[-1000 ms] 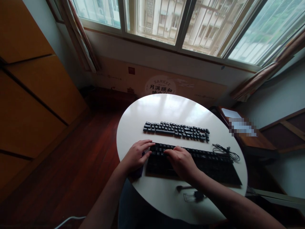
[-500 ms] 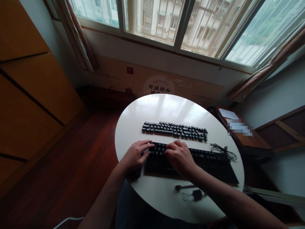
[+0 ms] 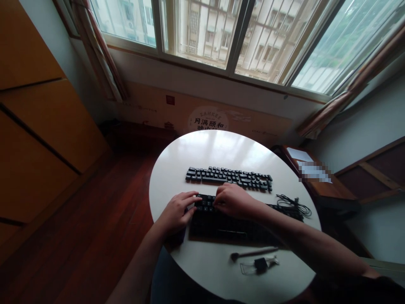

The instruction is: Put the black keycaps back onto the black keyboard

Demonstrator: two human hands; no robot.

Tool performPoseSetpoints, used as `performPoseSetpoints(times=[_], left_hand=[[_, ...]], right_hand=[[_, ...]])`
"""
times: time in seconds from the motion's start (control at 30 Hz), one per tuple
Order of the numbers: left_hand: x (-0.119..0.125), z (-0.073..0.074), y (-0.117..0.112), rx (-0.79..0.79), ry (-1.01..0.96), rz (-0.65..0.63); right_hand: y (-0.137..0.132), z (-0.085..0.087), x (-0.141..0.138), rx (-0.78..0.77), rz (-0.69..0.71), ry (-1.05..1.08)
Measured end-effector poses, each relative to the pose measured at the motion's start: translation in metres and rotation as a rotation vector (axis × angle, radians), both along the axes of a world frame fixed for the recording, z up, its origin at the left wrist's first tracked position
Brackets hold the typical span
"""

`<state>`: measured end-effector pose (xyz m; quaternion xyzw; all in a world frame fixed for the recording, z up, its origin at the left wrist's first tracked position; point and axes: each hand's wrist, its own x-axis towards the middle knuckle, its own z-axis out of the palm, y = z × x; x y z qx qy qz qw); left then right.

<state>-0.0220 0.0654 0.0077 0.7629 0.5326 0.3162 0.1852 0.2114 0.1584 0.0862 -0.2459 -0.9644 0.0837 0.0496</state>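
Observation:
A black keyboard (image 3: 218, 231) lies on the round white table; keycaps stand in its far rows, while the near part is a bare dark plate. My left hand (image 3: 177, 213) grips its left end, index finger over the far corner and thumb at the side. Above the far rows, my right hand (image 3: 237, 202) has its fingertips pinched together; anything between them is hidden. Behind the keyboard lie several loose black keycaps (image 3: 215, 175) set out in rows. In front are a small brush (image 3: 253, 253) and a wire keycap puller (image 3: 260, 265) with a black middle.
A coiled black cable (image 3: 294, 205) lies at the keyboard's right end. Under my left hand is a dark purplish thing (image 3: 179, 238) near the edge of the white table (image 3: 209, 145). A wooden side table (image 3: 329, 192) with papers stands to the right, a window beyond.
My right hand has shifted slightly left and turned over the keyboard, its forearm now higher, uncovering more of the brush and puller. The left hand keeps its place. The view has tilted slightly.

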Motion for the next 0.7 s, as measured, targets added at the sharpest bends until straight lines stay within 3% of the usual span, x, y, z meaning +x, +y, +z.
performPoseSetpoints(times=[0.1, 0.17, 0.3, 0.5, 0.7], left_hand=[[-0.001, 0.0, 0.0, -0.004, -0.004, -0.004], [-0.001, 0.0, -0.001, -0.001, -0.009, -0.004], [-0.001, 0.001, -0.003, 0.003, -0.013, 0.005], [-0.002, -0.001, -0.002, 0.01, -0.015, 0.002], [-0.002, 0.0, -0.002, 0.016, -0.014, 0.004]], right_hand=[[0.054, 0.01, -0.012, -0.016, -0.123, 0.122], [0.091, 0.013, -0.021, -0.044, -0.213, 0.094], [0.14, 0.004, -0.039, -0.094, -0.223, 0.033], [0.151, -0.017, -0.051, -0.16, -0.199, -0.037], [0.152, -0.025, -0.059, -0.18, -0.222, -0.069]])
